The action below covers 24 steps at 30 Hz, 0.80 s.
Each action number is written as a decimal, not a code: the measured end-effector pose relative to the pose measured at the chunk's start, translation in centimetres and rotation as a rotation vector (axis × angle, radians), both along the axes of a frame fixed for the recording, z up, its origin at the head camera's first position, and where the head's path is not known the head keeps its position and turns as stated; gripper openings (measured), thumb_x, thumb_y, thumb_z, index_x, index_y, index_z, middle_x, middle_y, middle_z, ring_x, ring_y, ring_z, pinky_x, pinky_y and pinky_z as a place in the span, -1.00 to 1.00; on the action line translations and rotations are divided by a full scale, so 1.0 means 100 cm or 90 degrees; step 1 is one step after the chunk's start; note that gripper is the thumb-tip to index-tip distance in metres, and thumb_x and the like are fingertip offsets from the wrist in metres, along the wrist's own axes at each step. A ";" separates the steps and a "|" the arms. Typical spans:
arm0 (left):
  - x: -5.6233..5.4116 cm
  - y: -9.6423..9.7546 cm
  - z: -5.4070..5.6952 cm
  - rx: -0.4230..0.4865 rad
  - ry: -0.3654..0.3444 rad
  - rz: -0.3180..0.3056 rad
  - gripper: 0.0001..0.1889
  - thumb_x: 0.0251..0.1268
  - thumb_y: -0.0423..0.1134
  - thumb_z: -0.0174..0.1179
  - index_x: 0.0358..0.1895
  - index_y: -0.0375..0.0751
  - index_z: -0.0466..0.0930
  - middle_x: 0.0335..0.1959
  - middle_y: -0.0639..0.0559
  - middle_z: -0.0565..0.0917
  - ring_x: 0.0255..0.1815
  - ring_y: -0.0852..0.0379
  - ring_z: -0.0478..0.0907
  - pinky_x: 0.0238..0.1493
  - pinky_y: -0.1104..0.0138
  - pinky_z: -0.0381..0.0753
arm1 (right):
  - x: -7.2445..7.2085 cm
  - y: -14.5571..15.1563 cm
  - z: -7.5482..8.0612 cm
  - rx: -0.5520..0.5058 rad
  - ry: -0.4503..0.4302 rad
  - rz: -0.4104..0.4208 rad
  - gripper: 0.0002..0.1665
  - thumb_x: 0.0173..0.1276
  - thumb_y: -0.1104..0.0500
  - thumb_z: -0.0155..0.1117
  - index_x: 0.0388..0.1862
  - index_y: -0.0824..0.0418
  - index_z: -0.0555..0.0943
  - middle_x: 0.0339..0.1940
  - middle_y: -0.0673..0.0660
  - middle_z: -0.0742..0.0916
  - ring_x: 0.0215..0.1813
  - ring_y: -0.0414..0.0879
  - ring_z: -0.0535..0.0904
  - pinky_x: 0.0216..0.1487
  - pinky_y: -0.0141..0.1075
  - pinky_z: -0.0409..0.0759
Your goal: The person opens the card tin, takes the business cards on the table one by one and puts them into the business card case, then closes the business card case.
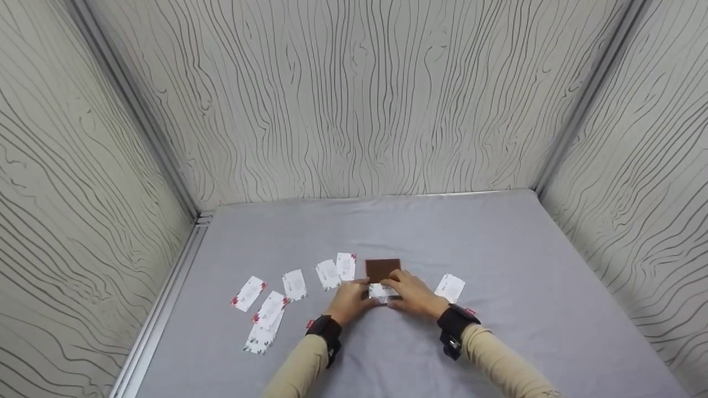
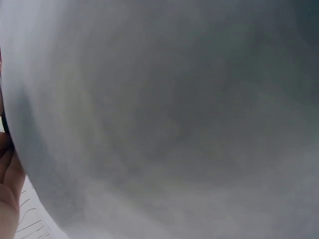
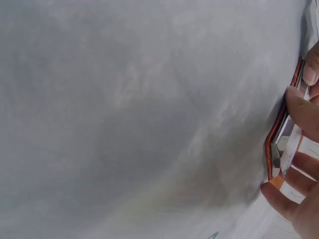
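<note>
A brown card holder [image 1: 383,269] lies open on the cloth in front of me, and a white card [image 1: 381,291] is over its near half. My left hand [image 1: 348,302] grips the holder's left edge. From the other side my right hand [image 1: 415,294] pinches the card, its fingers over the right part of the holder. In the right wrist view, the holder's brown cover [image 3: 269,154] is seen edge-on, with clear sleeves and the card [image 3: 290,154] between the fingers. How far the card is inside a sleeve, I cannot tell. The left wrist view shows mostly cloth.
Several white cards with red flower or green leaf corners lie scattered on the left, among them a red-cornered card [image 1: 249,293] and a leaf-cornered card [image 1: 294,284]. Another card [image 1: 450,288] lies by my right wrist. Grey cloth [image 1: 470,237] covers the table, with wood-patterned panels [image 1: 354,99] around it.
</note>
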State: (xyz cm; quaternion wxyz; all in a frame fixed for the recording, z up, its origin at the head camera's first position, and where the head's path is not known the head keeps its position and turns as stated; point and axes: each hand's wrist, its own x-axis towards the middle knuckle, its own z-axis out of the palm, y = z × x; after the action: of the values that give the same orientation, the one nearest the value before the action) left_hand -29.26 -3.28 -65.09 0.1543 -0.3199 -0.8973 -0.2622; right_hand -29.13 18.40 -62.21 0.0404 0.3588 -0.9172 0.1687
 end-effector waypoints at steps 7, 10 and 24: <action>0.000 0.000 0.001 -0.003 -0.002 -0.003 -0.69 0.07 -0.14 0.47 -0.26 -0.36 0.75 -0.04 -0.26 0.70 -0.07 -0.10 0.69 -0.02 0.18 0.61 | 0.001 -0.001 0.002 0.022 -0.023 -0.008 -0.39 0.20 0.14 0.48 0.23 0.27 0.57 0.06 0.24 0.54 0.07 0.14 0.47 -0.02 0.04 0.50; -0.001 0.000 0.001 -0.004 -0.015 0.002 -0.69 0.08 -0.14 0.47 -0.27 -0.36 0.75 -0.04 -0.26 0.70 -0.07 -0.10 0.69 -0.03 0.18 0.62 | 0.002 -0.002 0.001 0.037 -0.023 -0.011 -0.38 0.22 0.12 0.45 0.26 0.26 0.56 0.07 0.25 0.54 0.08 0.14 0.46 -0.04 0.03 0.49; -0.002 0.000 -0.003 -0.010 -0.014 0.005 -0.65 0.07 -0.10 0.47 -0.25 -0.35 0.75 -0.04 -0.24 0.71 -0.05 -0.09 0.69 -0.01 0.19 0.61 | 0.005 -0.001 0.003 0.031 -0.035 -0.012 -0.51 0.29 0.13 0.40 0.17 0.28 0.61 0.14 0.28 0.54 0.13 0.18 0.46 0.03 0.08 0.48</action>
State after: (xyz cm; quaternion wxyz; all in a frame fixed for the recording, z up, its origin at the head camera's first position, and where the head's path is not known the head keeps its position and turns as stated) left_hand -29.51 -3.23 -65.36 0.1430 -0.3146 -0.9024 -0.2576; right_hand -28.60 18.27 -61.94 0.0078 0.3462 -0.9251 0.1557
